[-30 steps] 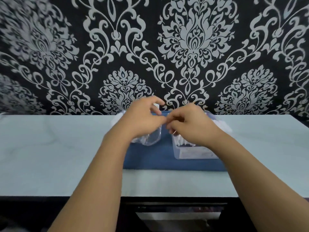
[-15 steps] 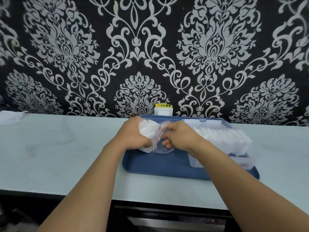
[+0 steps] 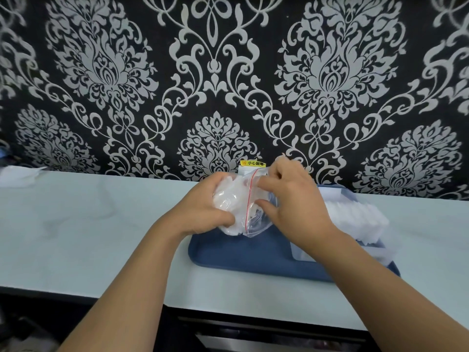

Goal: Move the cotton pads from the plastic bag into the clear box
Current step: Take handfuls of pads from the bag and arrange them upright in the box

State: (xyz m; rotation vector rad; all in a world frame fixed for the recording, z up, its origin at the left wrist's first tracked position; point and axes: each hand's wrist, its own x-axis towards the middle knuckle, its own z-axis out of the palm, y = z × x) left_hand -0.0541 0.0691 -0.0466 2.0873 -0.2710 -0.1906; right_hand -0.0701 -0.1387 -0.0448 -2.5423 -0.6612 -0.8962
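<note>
A clear plastic bag point(image 3: 236, 199) with a red zip line, stuffed with white cotton pads, is lifted above the left part of a blue tray point(image 3: 241, 252). My left hand point(image 3: 200, 209) grips the bag's left side, fingers curled around it. My right hand point(image 3: 294, 201) holds the bag's mouth at the right, thumb and fingers pinching the plastic. The clear box point(image 3: 355, 224) stands on the tray's right half, behind my right wrist, filled with a row of white cotton pads point(image 3: 355, 214).
The tray lies on a pale blue counter point(image 3: 88, 224) against a black and silver patterned wall. A white socket with a yellow label point(image 3: 252, 165) sits on the wall behind the bag. Something white point(image 3: 17, 175) lies at the far left. The counter's front edge drops to dark cabinets.
Both hands have lifted the bag up from the tray and hold it higher. The view has shifted, so the tray and box sit further right.
</note>
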